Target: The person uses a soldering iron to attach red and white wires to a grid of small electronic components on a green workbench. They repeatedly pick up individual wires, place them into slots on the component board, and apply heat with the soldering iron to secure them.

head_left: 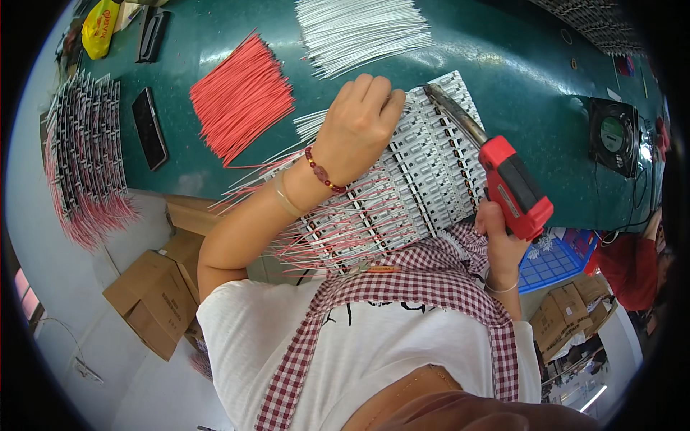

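Note:
My left hand is closed, fingers curled, above the upper part of a panel of small white circuit boards. A bunch of white wires sticks out behind this hand; its fingertips are partly hidden. My right hand grips a red-and-black soldering gun from below. The gun's metal tip points up and left to the panel's far edge, a little right of my left fingers. Red and white wires fan out from the panel's left side. The panel leans between the table edge and my checked apron.
A red wire pile and a white wire pile lie farther back on the green table. A phone and stacked wired boards are left. Right are a black fan-like device and a blue basket.

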`<state>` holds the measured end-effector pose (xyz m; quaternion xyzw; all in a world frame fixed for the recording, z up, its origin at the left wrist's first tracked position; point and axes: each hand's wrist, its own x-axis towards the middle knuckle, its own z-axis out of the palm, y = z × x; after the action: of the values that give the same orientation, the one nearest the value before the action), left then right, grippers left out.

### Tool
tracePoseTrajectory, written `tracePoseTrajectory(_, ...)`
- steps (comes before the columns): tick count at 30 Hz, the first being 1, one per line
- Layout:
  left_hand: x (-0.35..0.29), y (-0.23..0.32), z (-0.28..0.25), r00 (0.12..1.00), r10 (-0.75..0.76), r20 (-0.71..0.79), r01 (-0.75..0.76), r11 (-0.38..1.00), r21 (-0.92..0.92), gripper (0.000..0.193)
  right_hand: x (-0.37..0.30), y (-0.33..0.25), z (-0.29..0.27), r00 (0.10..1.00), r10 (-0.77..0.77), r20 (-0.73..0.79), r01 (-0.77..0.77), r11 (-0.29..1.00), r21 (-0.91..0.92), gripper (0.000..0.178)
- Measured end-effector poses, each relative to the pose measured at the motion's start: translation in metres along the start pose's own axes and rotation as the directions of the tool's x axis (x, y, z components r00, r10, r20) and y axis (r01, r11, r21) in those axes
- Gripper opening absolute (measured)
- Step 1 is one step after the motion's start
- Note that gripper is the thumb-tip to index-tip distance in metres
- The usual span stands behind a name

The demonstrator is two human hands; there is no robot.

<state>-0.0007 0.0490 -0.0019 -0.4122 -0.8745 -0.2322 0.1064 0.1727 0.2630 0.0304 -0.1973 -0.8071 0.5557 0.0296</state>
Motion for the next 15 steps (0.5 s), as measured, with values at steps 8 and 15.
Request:
tracePoseTrajectory(8,0.001,0.001,-0.003,0.999,0.019,0.041,-0.022,0.998,0.058,0.029,-0.005,-0.006,0.000,0.994,0.104,-0.021,-0.095,0.963,0.251,0.036)
tracePoseTrajectory(15,0.000,0.001,-0.001,0.999,0.021,0.037,-0.024,0.998,0.066,0.029,-0.004,0.013,0.000,0.996,0.089,-0.022,-0.086,0.991,0.102,0.020)
